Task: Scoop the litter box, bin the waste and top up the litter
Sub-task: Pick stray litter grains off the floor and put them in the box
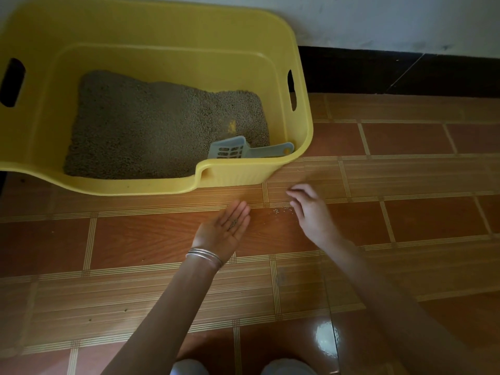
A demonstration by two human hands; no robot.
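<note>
A floor of glossy orange-brown wood-look tiles runs to a white wall with black skirting. The big yellow plastic litter box sits by that wall, its bed of grey granular litter thin at the far side. A pale blue slotted plastic scoop lies in its near right corner. The left hand lies flat, palm up, cradling a few grains. The right hand curls loosely over the spilled grey grains on the floor in front of the box; whether it pinches any is too blurred to tell. Better to sweep the grains toward the level palm, then tip them into the box.
</note>
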